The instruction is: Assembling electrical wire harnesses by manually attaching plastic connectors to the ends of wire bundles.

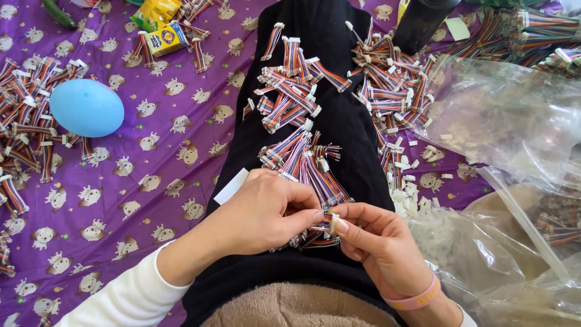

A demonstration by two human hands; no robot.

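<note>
My left hand (260,215) and my right hand (375,239) meet over my lap, which is covered in black cloth (345,121). Between the fingertips of both hands sits a small white connector (333,224) at the end of a short multicoloured ribbon cable (321,181). My left thumb and forefinger pinch the wires just left of the connector; my right thumb and forefinger hold the connector itself. A bundle of similar cables (296,154) fans out on the lap just beyond my hands. A pink wristband (417,298) is on my right wrist.
More ribbon cables lie in heaps on the lap (290,85), to the right (393,85) and at far left (24,121) on a purple patterned sheet (157,181). A blue balloon (86,108) lies left. Clear plastic bags (508,121) with white connectors sit right. A yellow box (164,37) is at the top.
</note>
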